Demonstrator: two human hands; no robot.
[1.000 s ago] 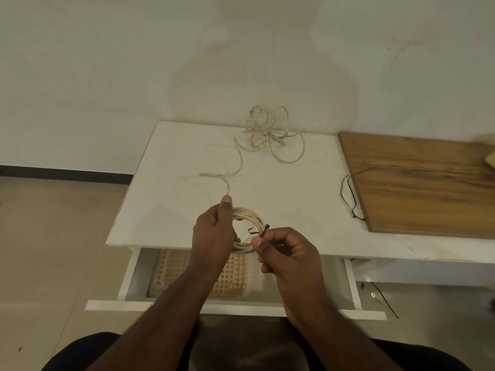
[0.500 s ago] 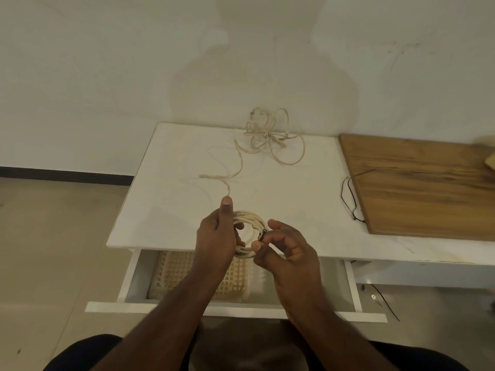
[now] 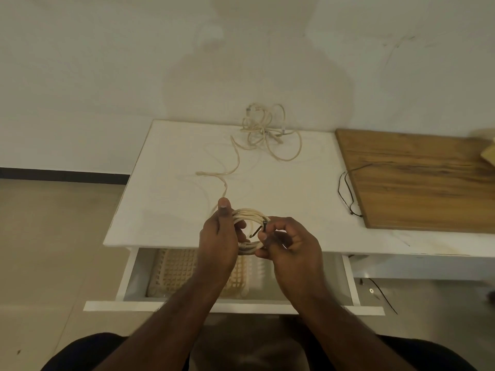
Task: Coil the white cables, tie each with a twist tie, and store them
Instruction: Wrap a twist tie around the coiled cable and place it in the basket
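- Pale wall [image 3: 107,76], tiled floor [image 3: 40,250].
- White counter [image 3: 166,199] (drawer [image 3: 233,306] open below), wooden board [image 3: 417,183] at right.
- Loose white cable [image 3: 265,129] tangled at the back.
- Left hand [image 3: 218,236] grips the coiled cable [image 3: 250,214] over the front edge; right hand [image 3: 292,245] pinches the black twist tie [image 3: 263,226].

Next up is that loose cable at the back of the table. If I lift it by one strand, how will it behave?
The loose cable looks floppy, lying in slack tangled loops, so it would likely sag and trail. It probably drags along together, and seems light.
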